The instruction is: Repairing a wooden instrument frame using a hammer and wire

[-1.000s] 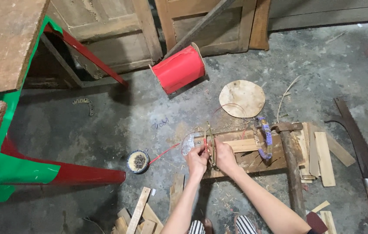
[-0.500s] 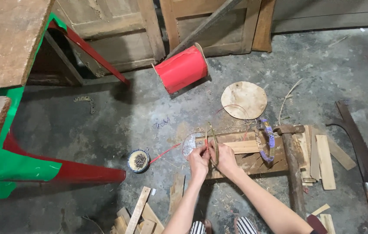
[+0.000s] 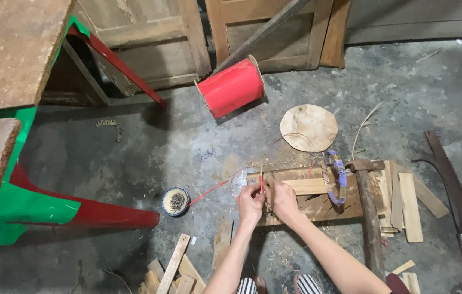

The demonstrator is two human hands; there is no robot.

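From the head camera, I had both hands together over the left end of the low wooden bench point(image 3: 318, 204) that stood on the concrete floor point(image 3: 160, 147). My left hand point(image 3: 250, 203) and my right hand point(image 3: 282, 199) were touching each other, the fingers of both pinched narrow on a thin red strip point(image 3: 262, 182) that stood up between them; a red strand point(image 3: 208, 193) ran from my hands down to the left across the floor. Just past the strand's far end sat a small round tin of nails point(image 3: 176, 201). A light wooden slat point(image 3: 307, 186) lay on the bench just right of my hands, and beyond it a loop wrapped in purple and white point(image 3: 341, 182) stood on edge. At the bench's right end a hammer point(image 3: 369, 212) lay with its handle toward me. Loose wood strips point(image 3: 409, 206) lay right of the bench, more offcuts point(image 3: 175, 272) on the floor at my left, and a saw point(image 3: 459, 207) near the right edge. Beyond the bench lay a flat round disc point(image 3: 308, 127) and, farther left, a big red spool point(image 3: 231, 87) tipped on its side before the wooden doors point(image 3: 149, 38). A red and green frame point(image 3: 35, 201) stood far left.
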